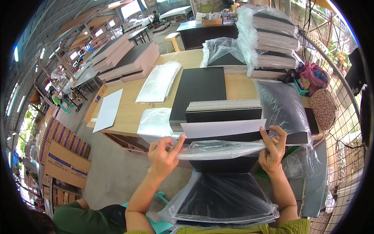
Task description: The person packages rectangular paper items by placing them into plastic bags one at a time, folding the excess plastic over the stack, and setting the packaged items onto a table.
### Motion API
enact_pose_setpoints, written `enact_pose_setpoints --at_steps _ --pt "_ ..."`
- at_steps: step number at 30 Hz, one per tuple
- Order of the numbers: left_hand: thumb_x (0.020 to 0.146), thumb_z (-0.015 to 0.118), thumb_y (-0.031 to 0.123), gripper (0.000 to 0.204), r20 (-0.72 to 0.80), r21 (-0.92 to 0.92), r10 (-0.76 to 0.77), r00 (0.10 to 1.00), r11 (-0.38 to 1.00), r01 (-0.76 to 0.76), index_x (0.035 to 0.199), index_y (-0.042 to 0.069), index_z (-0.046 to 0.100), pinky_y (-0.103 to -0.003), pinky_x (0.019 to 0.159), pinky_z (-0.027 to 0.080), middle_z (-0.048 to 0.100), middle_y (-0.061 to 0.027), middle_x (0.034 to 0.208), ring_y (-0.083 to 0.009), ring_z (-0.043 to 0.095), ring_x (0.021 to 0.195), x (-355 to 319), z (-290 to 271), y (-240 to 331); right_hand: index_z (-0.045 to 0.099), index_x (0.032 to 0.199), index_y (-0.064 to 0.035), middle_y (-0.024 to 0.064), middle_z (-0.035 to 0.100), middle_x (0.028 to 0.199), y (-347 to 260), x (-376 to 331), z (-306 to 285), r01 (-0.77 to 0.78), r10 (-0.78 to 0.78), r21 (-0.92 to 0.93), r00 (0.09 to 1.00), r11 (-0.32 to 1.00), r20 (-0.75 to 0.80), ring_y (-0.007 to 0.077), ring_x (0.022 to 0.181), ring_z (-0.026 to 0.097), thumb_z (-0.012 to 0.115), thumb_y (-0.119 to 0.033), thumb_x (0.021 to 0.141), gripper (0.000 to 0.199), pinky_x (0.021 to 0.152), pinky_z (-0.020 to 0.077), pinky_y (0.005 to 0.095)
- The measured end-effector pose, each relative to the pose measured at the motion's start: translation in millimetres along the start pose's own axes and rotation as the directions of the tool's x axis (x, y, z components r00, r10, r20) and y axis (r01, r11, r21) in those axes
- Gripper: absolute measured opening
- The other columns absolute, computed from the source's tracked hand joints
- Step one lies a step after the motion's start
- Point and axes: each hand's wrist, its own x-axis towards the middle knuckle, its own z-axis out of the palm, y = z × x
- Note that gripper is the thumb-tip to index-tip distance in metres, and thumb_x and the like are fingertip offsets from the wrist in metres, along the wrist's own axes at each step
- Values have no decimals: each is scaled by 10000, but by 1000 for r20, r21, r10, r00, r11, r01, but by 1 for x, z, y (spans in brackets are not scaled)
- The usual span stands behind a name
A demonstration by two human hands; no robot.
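In front of me a clear plastic bag [224, 150] is bunched in a band across a black board [222, 165]. My left hand [163, 155] pinches the band's left end, index finger stretched up along the edge. At its right end my right hand [274, 150] grips the plastic, index finger likewise raised. A white sheet [226, 128] shows above the black edge between my fingertips. Just behind it a stack of boards [224, 115] with a black front rests on larger black boards [198, 87]. Below my hands lies a plastic-wrapped black stack [222, 197].
On the wooden table [236, 89] are flat plastic bags [159, 82], a white sheet [109, 110], piled boards [130, 58] and tall plastic-wrapped stacks [274, 39]. A wrapped black stack [282, 105] lies right. A person in green [83, 218] is at lower left, near cardboard boxes [66, 163].
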Motion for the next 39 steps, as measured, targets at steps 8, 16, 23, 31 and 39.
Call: enact_pose_setpoints --at_steps 8,16,23,31,39 --pt "769 617 50 221 777 -608 -93 623 143 781 978 49 690 -235 608 391 543 -24 950 -88 489 633 18 -6 -44 653 795 41 76 491 679 -9 38 -30 -285 219 260 941 923 258 145 547 468 632 48 667 130 481 344 260" --pt "873 616 213 286 945 -78 256 204 -428 900 1028 -26 638 -286 688 522 661 -60 914 -135 640 822 -12 34 -40 674 818 92 66 638 718 18 40 -47 -936 407 214 318 281 856 72 576 541 637 -52 759 160 525 396 212" --pt "813 693 259 443 887 -16 374 270 -560 828 1111 -54 592 -258 704 506 656 -83 979 -131 635 821 -87 63 -49 656 907 77 83 665 806 31 -31 -35 -959 259 194 138 -205 956 133 726 616 655 -141 831 231 674 471 257" --pt "844 660 373 288 915 -13 358 187 -437 900 875 93 604 -224 457 370 589 30 724 -70 516 561 -128 77 -39 660 941 89 94 659 847 33 -84 -47 -985 279 173 162 -17 947 156 792 600 649 -93 775 247 740 442 268" --pt "879 637 222 224 992 -119 -30 119 -468 875 981 23 622 -219 686 467 614 -20 847 -92 594 768 -131 37 51 656 726 46 158 605 1007 65 -183 -39 -993 207 107 93 -53 974 183 940 517 696 -120 724 170 763 374 249"
